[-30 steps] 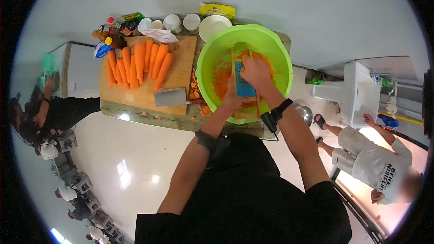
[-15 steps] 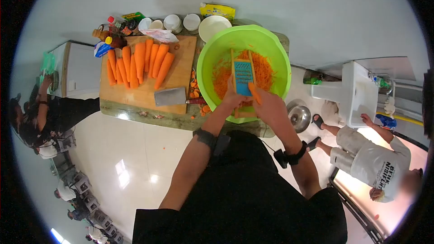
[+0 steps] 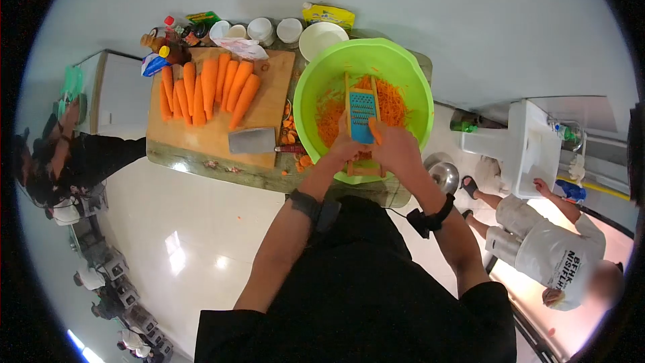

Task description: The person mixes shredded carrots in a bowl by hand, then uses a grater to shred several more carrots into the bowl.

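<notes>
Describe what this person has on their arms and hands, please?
Both hands are bare, with no gloves: left hand, right hand. Each wrist carries a black strap with a small black box on it, the left band broad, the right band narrower. The arms are uncovered up to short black sleeves of a black top.

My grater (image 3: 361, 117) has a blue plate in a pale wooden frame, over orange shreds (image 3: 393, 104) in the lime-green bowl (image 3: 316, 84). At nine o'clock from it, bright orange carrots (image 3: 208, 87) lie on a tan board (image 3: 269, 87) beside a grey steel cleaver (image 3: 251, 140). At twelve o'clock: a white bowl (image 3: 316, 37) and a yellow packet (image 3: 326, 15).
</notes>
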Demonstrator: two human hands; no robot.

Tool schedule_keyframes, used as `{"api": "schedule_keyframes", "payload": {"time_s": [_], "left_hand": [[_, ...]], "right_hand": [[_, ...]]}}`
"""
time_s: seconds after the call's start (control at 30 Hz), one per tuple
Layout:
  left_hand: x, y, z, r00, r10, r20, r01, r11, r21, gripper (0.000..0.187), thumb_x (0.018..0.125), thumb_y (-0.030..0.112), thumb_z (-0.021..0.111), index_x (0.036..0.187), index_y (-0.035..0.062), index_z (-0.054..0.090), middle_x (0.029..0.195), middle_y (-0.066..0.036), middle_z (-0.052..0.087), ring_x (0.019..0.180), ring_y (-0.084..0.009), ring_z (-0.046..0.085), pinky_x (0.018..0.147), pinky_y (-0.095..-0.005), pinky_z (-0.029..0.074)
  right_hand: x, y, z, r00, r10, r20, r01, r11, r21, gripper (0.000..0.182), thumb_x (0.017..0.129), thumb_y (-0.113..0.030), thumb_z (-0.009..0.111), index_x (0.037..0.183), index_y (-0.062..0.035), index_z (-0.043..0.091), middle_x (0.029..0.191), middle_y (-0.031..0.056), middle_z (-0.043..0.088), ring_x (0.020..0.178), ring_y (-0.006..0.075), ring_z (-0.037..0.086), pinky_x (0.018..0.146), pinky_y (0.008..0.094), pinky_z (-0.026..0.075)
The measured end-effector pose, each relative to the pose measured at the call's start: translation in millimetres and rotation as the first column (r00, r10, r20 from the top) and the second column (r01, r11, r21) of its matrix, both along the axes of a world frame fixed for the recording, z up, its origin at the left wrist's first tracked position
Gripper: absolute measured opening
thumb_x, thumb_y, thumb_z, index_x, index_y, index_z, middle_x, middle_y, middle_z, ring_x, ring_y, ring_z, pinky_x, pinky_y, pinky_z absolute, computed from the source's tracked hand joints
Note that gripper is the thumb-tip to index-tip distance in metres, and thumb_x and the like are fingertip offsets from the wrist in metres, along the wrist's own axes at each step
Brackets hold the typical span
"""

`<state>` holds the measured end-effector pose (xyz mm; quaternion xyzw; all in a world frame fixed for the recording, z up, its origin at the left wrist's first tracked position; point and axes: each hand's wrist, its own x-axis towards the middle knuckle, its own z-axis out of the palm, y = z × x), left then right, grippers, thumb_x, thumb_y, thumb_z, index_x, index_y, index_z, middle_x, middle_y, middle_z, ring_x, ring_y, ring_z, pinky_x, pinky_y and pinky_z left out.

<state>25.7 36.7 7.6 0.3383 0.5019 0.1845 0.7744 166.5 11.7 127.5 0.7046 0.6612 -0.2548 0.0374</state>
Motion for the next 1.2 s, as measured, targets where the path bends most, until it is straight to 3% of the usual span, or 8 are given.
{"api": "schedule_keyframes", "payload": {"time_s": [0.27, 0.43, 0.6, 0.67, 0.7, 0.8, 0.87, 1.2], "left_hand": [[-4, -6, -5, 0.984, 0.074, 0.161, -0.073, 0.997, -0.011, 0.116, 0.075, -0.011, 0.066, 0.152, 0.0284, -0.012, 0.110, -0.009, 0.062, 0.059, -0.0139, 0.056, 0.043, -0.0274, 0.041], [-6, 1, 3, 0.997, -0.061, -0.043, 0.059, 0.997, -0.051, 0.117, 0.076, -0.011, 0.064, 0.151, 0.0290, -0.015, 0.113, -0.009, 0.063, 0.058, -0.0135, 0.056, 0.044, -0.0276, 0.042], [-5, 3, -12, 0.991, 0.017, 0.132, -0.019, 1.000, 0.016, 0.118, 0.076, -0.011, 0.065, 0.151, 0.0304, -0.018, 0.111, -0.009, 0.064, 0.056, -0.0133, 0.055, 0.044, -0.0277, 0.042], [-6, 4, -5, 0.995, -0.098, 0.026, 0.099, 0.995, -0.025, 0.123, 0.073, 0.006, 0.082, 0.150, 0.0228, -0.012, 0.141, -0.010, 0.046, 0.122, -0.0227, 0.054, 0.087, -0.0357, 0.055], [-8, 3, -1, 0.995, -0.098, 0.031, 0.099, 0.995, -0.030, 0.123, 0.073, 0.006, 0.082, 0.150, 0.0228, -0.012, 0.141, -0.010, 0.046, 0.122, -0.0227, 0.054, 0.087, -0.0357, 0.055], [-11, 1, 4, 0.990, -0.104, 0.097, 0.110, 0.992, -0.063, 0.128, 0.070, 0.007, 0.086, 0.150, 0.0189, -0.013, 0.142, -0.012, 0.045, 0.120, -0.0233, 0.055, 0.084, -0.0350, 0.056], [-6, -3, 0, 0.997, -0.015, 0.074, 0.014, 1.000, 0.012, 0.122, 0.074, -0.004, 0.075, 0.150, 0.0284, -0.014, 0.106, -0.010, 0.065, 0.054, -0.0129, 0.052, 0.044, -0.0270, 0.041], [-7, 0, 0, 0.997, 0.008, 0.076, -0.007, 1.000, -0.015, 0.116, 0.076, -0.005, 0.071, 0.150, 0.0261, -0.012, 0.102, -0.009, 0.064, 0.054, -0.0128, 0.053, 0.044, -0.0280, 0.042]], "right_hand": [[4, 66, -67, 1.000, -0.005, 0.020, 0.001, 0.982, 0.189, 0.038, 0.077, -0.021, 0.063, 0.113, -0.0071, 0.060, 0.080, 0.0211, 0.067, 0.076, 0.0396, 0.066, 0.068, 0.0494, 0.055], [5, 92, -81, 0.997, 0.006, 0.074, -0.023, 0.975, 0.223, 0.027, 0.076, -0.019, 0.063, 0.099, -0.0050, 0.061, 0.080, 0.0228, 0.066, 0.077, 0.0402, 0.067, 0.067, 0.0510, 0.055], [4, 50, -58, 0.997, 0.059, 0.040, -0.065, 0.978, 0.198, 0.045, 0.076, -0.018, 0.063, 0.120, -0.0093, 0.058, 0.076, 0.0230, 0.064, 0.075, 0.0415, 0.066, 0.066, 0.0516, 0.053], [-3, 24, -28, 0.999, 0.034, 0.025, -0.037, 0.987, 0.159, 0.051, 0.077, -0.018, 0.063, 0.127, -0.0131, 0.054, 0.076, 0.0229, 0.064, 0.075, 0.0414, 0.065, 0.066, 0.0514, 0.053], [-6, 11, -13, 1.000, 0.001, 0.005, -0.001, 0.993, 0.116, 0.058, 0.077, -0.018, 0.063, 0.134, -0.0170, 0.051, 0.075, 0.0228, 0.063, 0.074, 0.0413, 0.065, 0.066, 0.0511, 0.053], [-3, -25, 12, 0.998, -0.022, -0.063, 0.028, 0.996, 0.090, 0.061, 0.079, -0.018, 0.062, 0.138, -0.0232, 0.048, 0.077, 0.0239, 0.062, 0.076, 0.0410, 0.065, 0.067, 0.0512, 0.052], [-4, -32, 33, 0.997, -0.037, -0.063, 0.040, 0.998, 0.043, 0.058, 0.079, -0.017, 0.061, 0.136, -0.0241, 0.051, 0.078, 0.0234, 0.063, 0.078, 0.0412, 0.065, 0.068, 0.0512, 0.052], [4, 8, 25, 0.993, 0.084, -0.086, -0.087, 0.996, -0.029, 0.041, 0.077, -0.018, 0.063, 0.118, -0.0185, 0.067, 0.087, 0.0199, 0.066, 0.085, 0.0395, 0.064, 0.073, 0.0490, 0.053]]}}
